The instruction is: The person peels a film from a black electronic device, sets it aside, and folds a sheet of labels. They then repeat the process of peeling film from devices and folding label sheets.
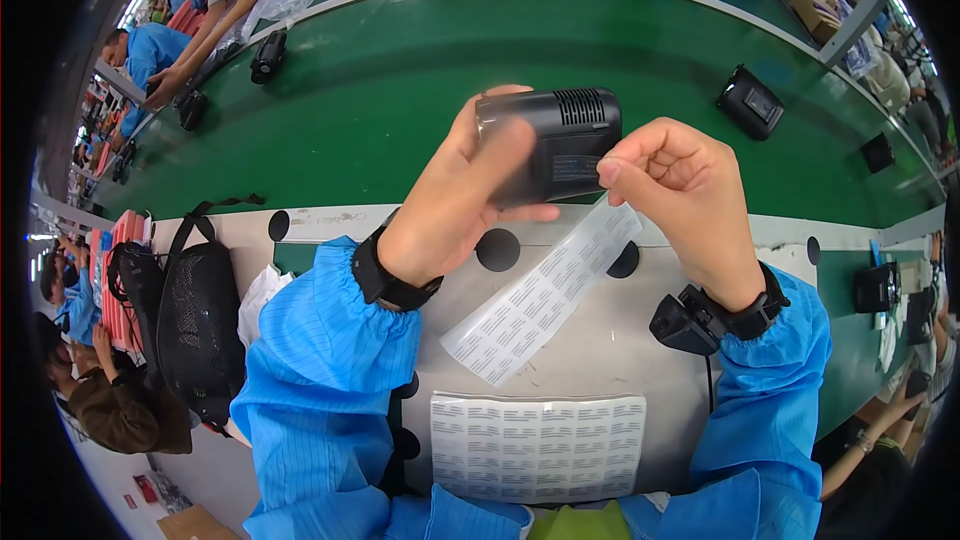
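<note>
My left hand (440,190) grips a black device (575,140) with rounded edges, a slotted vent on its upper side and a dark label panel below. The left thumb is blurred across its face. My right hand (675,180) is closed in a pinch at the device's lower right corner; whatever is between thumb and forefinger is too small to make out. Just beneath those fingertips is the upper end of a narrow sheet of printed labels (540,295), slanting down to the left. Whether the right hand touches that sheet, I cannot tell. A wider label sheet (537,448) lies close to my body.
Beyond the pale worktop (590,360) runs a green conveyor belt (400,70). More black devices sit on it, one (750,102) at right and one (268,57) at far left. A black backpack (200,330) stands at left. Other people work around the line.
</note>
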Demonstrator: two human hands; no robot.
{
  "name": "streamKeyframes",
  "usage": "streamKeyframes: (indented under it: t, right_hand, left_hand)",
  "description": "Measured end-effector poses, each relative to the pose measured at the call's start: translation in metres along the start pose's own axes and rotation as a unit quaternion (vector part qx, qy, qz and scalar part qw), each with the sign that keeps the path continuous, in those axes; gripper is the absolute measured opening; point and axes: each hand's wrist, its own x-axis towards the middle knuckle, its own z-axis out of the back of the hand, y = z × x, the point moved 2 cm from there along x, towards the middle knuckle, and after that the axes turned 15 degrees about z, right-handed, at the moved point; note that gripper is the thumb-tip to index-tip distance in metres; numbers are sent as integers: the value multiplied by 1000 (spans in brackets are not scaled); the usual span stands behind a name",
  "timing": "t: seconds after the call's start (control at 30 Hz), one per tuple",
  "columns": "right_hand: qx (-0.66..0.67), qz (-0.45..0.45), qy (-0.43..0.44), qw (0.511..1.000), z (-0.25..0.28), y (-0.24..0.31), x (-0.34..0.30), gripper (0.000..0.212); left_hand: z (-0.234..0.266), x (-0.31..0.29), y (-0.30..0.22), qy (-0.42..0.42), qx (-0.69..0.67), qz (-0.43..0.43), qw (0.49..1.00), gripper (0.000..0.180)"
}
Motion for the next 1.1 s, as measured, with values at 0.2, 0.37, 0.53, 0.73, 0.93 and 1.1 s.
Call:
streamKeyframes:
  t: [0.2, 0.37, 0.53, 0.73, 0.93, 1.1]
  right_hand:
    - [-9, 5, -8, 1000, -1, 1, -2, 4]
    - [-19, 7, -12, 1000, -3, 0, -2, 5]
    - [-17, 9, -16, 1000, -5, -1, -2, 4]
    - [-10, 14, -18, 1000, -5, -3, -2, 5]
    - [-14, 12, -13, 1000, -6, -4, -3, 5]
    - [-64, 35, -32, 997, -9, -7, -5, 6]
  left_hand:
    - [-2, -1, -2, -26, 35, -6, 999, 63]
    - [-2, -2, -2, -32, 39, -15, 999, 64]
    - [-1, -2, -2, -36, 51, -27, 998, 64]
    - [1, -1, 1, -48, 72, -57, 995, 61]
    - [1, 1, 3, -55, 83, -64, 993, 60]
    - [2, 1, 3, -64, 98, -75, 990, 59]
